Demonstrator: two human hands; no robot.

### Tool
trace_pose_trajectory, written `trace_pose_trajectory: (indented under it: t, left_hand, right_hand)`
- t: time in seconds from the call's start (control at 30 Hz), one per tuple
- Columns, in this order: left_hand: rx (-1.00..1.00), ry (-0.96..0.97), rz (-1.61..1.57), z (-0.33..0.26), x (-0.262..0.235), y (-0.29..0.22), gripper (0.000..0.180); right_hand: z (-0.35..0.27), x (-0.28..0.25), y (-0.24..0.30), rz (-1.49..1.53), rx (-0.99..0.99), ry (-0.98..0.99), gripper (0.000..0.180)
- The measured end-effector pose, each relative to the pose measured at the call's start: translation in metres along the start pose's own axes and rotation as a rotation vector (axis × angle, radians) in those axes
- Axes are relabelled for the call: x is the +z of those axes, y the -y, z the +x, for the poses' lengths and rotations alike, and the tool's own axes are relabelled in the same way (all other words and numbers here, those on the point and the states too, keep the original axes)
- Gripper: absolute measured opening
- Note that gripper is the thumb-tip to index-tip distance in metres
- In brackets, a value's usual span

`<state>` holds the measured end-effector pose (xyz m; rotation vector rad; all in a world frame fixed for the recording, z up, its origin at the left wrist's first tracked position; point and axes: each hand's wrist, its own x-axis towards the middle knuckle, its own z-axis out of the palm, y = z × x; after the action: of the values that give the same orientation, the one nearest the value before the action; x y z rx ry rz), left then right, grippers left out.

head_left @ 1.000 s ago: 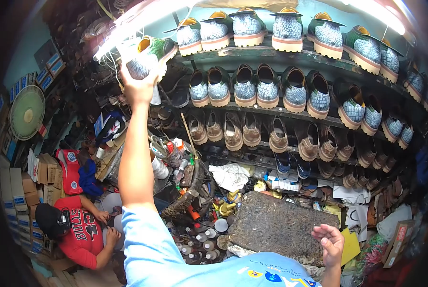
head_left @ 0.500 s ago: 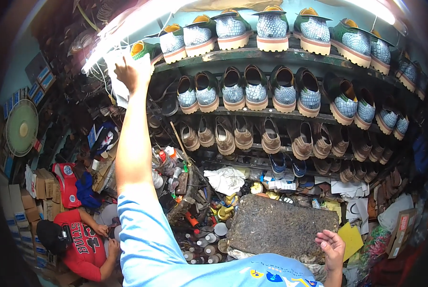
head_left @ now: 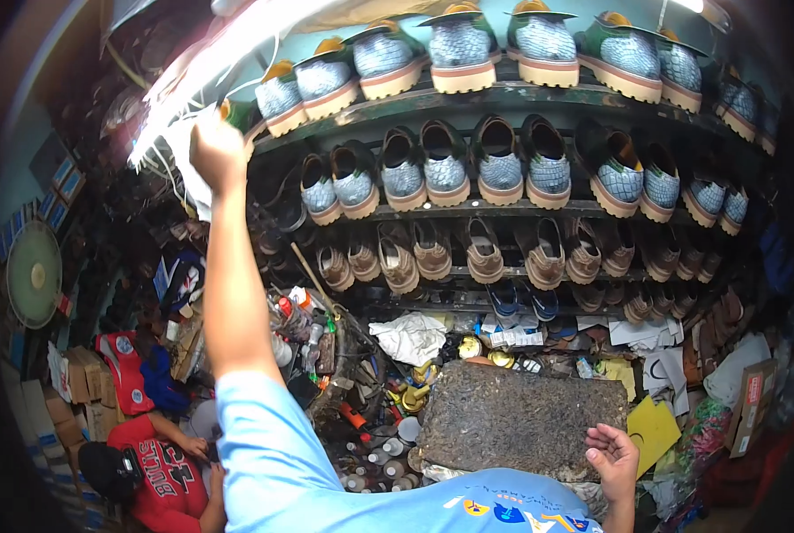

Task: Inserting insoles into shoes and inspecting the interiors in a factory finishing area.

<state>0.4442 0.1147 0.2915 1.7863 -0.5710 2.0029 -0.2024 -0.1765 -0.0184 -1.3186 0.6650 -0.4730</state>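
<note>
At the far left a round fan (head_left: 33,274) hangs on the wall, and low in the near-left corner another person in a red shirt (head_left: 162,466) crouches among cardboard boxes. Your left hand (head_left: 217,153) is raised high at the left end of the top shelf (head_left: 504,96), its fingers curled shut against a green-and-grey shoe (head_left: 237,115) that sits at the shelf's end, just beside a pale cloth (head_left: 188,164); only a sliver of the shoe shows past your knuckles, so you cannot tell how firmly it is gripped. To the right, the top shelf carries a row of grey shoes with tan soles, and 2 lower shelves hold more pairs. Below lies a cluttered bench with bottles and a rough dark slab (head_left: 521,417). Your right hand (head_left: 612,453) rests at the slab's near-right corner, fingers loosely curled and holding nothing.
</note>
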Motion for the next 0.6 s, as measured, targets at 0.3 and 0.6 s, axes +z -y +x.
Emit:
trace_pose_trajectory:
  t: [0.3, 0.6]
  left_hand:
    - [0.193, 1.127, -1.212, -0.123, -0.24, -0.252, 0.054]
    - [0.125, 0.618, -0.575, -0.034, -0.051, -0.143, 0.019]
  right_hand:
    - [0.061, 0.096, 0.083, -0.283, -0.744, 0.141, 0.089]
    - [0.042, 0.099, 0.03, -0.213, -0.263, 0.439, 0.025]
